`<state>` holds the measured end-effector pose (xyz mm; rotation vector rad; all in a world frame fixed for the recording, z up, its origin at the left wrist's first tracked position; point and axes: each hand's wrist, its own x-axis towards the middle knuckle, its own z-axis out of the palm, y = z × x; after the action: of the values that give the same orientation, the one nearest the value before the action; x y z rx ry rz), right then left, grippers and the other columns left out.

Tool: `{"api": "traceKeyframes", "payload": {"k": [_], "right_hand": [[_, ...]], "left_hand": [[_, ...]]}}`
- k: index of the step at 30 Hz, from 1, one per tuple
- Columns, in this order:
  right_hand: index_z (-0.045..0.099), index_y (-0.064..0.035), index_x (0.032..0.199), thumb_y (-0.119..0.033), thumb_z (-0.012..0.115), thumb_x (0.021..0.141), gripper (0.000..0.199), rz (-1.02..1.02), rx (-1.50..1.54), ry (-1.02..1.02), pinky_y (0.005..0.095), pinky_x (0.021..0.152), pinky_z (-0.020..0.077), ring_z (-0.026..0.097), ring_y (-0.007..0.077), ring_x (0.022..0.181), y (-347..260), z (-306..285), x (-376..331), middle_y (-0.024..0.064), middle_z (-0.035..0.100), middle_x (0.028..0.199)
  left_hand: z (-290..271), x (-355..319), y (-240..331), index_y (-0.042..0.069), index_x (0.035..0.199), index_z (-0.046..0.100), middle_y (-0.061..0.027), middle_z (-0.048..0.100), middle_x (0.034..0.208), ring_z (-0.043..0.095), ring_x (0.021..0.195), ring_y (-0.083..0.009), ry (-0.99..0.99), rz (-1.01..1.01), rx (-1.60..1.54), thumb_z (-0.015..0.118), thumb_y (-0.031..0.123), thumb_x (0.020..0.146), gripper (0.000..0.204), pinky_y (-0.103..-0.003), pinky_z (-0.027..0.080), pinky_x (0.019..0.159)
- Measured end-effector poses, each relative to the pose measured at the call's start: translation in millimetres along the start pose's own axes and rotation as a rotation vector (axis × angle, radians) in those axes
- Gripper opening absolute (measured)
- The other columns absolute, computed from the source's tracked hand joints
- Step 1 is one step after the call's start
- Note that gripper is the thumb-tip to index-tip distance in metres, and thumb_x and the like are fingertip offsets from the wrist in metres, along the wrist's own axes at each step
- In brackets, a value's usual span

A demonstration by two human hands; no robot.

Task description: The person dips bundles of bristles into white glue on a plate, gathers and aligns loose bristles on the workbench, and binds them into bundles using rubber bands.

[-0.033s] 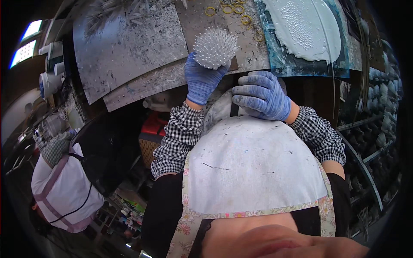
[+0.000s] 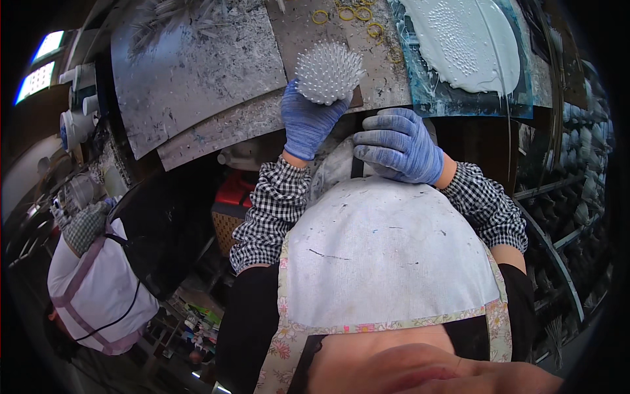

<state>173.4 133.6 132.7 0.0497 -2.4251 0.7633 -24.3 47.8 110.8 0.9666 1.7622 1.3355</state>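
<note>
My left hand (image 2: 312, 121), in a blue knitted glove, is closed around a thick round bundle of thin rods (image 2: 329, 73). The rods' many whitish tips fan out toward me in a dome above the fist. Lower down and to the right, my right hand (image 2: 398, 146), in a matching glove with greyed fingers, is held in front of the apron (image 2: 394, 249). Its fingers are bent side by side, pointing left; palm and thumb are out of sight, so whatever it may hold is hidden. The two hands are apart, near the table's front edge.
Wet white paste (image 2: 459, 46) covers a blue-edged sheet (image 2: 472, 108) at the table's right. Yellow rings (image 2: 348, 13) lie behind the bundle. Stained boards (image 2: 203, 85) cover the table's left, with loose rods (image 2: 184, 20) on them. Another person (image 2: 98, 282) works at far left; racks (image 2: 577, 177) stand right.
</note>
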Motion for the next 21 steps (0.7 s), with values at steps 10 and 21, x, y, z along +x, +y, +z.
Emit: {"api": "traceKeyframes", "payload": {"k": [10, 21], "right_hand": [[0.064, -0.0182, 0.116, -0.022, 0.07, 0.077, 0.04, 0.029, 0.03, -0.009, 0.0412, 0.092, 0.0477, 0.06, 0.024, 0.111, 1.2, 3.1, -1.0, 0.0022, 0.065, 0.118], [0.063, -0.0151, 0.115, -0.019, 0.067, 0.08, 0.036, -0.022, -0.044, 0.007, 0.042, 0.092, 0.0512, 0.059, 0.026, 0.115, 1.6, -7.3, 6.4, 0.0036, 0.064, 0.119]], "left_hand": [[-1.1, -2.0, 5.0, 0.0, 0.119, 0.059, -0.0115, 0.069, 0.116, 0.068, 0.103, -0.0231, -0.006, 0.067, 0.186, 0.084, 0.026, 0.076, 0.056, -0.034, 0.054, 0.089], [6.2, 4.9, 20.6, 0.001, 0.115, 0.063, -0.0117, 0.067, 0.099, 0.066, 0.093, -0.0257, 0.075, 0.135, 0.524, 0.086, 0.024, 0.073, 0.053, -0.035, 0.054, 0.082]]}}
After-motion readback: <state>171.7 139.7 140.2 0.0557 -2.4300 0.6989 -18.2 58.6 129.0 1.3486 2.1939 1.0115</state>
